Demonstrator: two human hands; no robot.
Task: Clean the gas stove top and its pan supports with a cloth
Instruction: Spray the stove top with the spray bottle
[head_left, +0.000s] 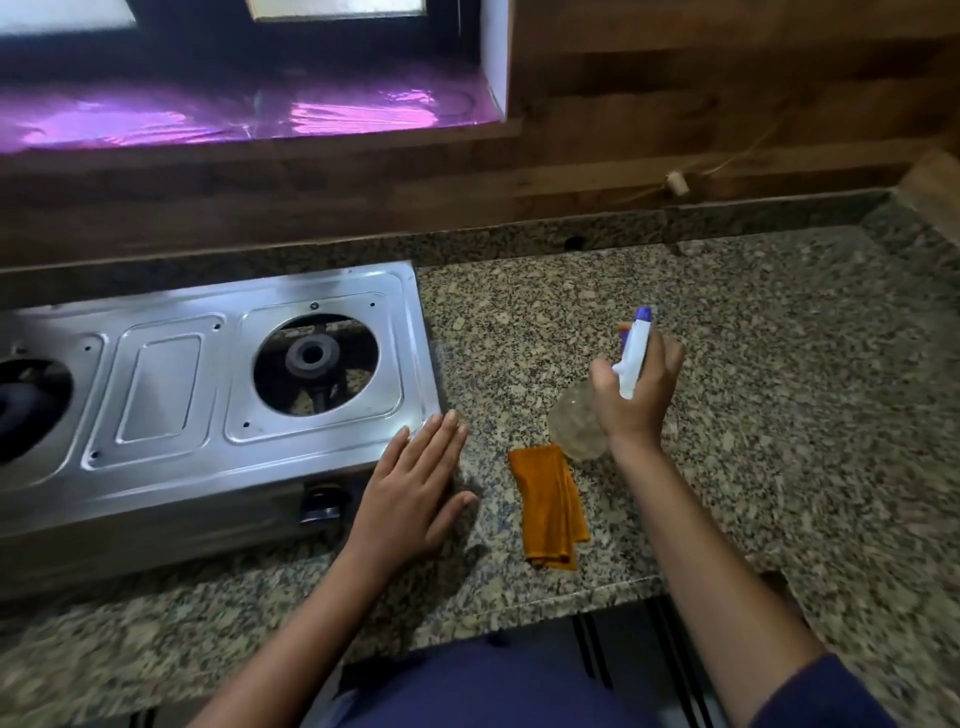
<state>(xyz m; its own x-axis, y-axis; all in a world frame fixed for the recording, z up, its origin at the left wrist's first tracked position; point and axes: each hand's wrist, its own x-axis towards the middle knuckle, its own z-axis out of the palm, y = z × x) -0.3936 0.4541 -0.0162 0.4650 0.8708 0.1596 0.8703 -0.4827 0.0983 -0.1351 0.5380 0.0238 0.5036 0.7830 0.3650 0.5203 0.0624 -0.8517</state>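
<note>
While your right hand grips the spray bottle by its neck, your left hand lies flat, fingers together, at the stove corner. Between them on the counter lies the folded cloth, likely soft and light; pinch its thick folded edge.

We find ourselves in a home kitchen, judging by the steel two-burner gas stove sitting on a speckled granite countertop (with a raised granite lip behind) under a wood-plank wall and a window.

A speckled granite counter met a wooden wall. Purple foil covered the window sill above.
</note>
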